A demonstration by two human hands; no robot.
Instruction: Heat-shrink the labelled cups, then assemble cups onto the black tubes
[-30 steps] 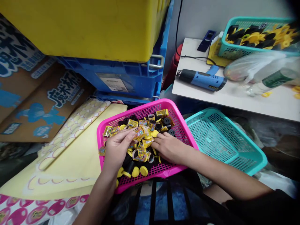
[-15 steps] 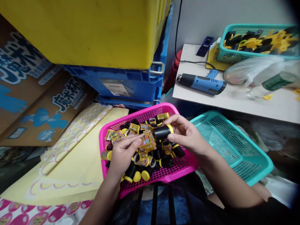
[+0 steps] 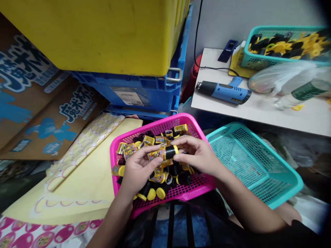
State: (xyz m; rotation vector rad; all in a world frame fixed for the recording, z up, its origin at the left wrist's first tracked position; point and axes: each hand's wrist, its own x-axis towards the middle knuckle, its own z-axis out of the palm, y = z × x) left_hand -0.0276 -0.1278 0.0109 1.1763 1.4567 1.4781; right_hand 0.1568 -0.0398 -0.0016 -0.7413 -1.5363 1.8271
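Observation:
Over a pink basket [image 3: 201,128], my left hand [image 3: 138,168] grips a printed plastic sleeve [image 3: 155,154] between thumb and fingers. A small black tube [image 3: 169,152] with a yellow end sits partly inside that sleeve, its yellow end towards the right. My right hand [image 3: 198,155] holds the tube at this yellow end, thumb below and fingers above. Beneath both hands the basket is filled with similar black tubes, several wearing printed sleeves [image 3: 157,176], others bare with yellow caps [image 3: 160,193].
To the right is a turquoise basket [image 3: 281,191]. A white table [image 3: 269,115] behind it carries a blue heat gun [image 3: 224,92], a plastic bottle [image 3: 302,93] and another turquoise basket [image 3: 258,59] of black and yellow parts. Yellow [image 3: 111,38] and blue crates [image 3: 155,91] and a cardboard box [image 3: 49,113] stand ahead and left.
My right hand has moved the black tube left and turned it in line with the sleeve. The sleeve, flat before, now surrounds part of the tube.

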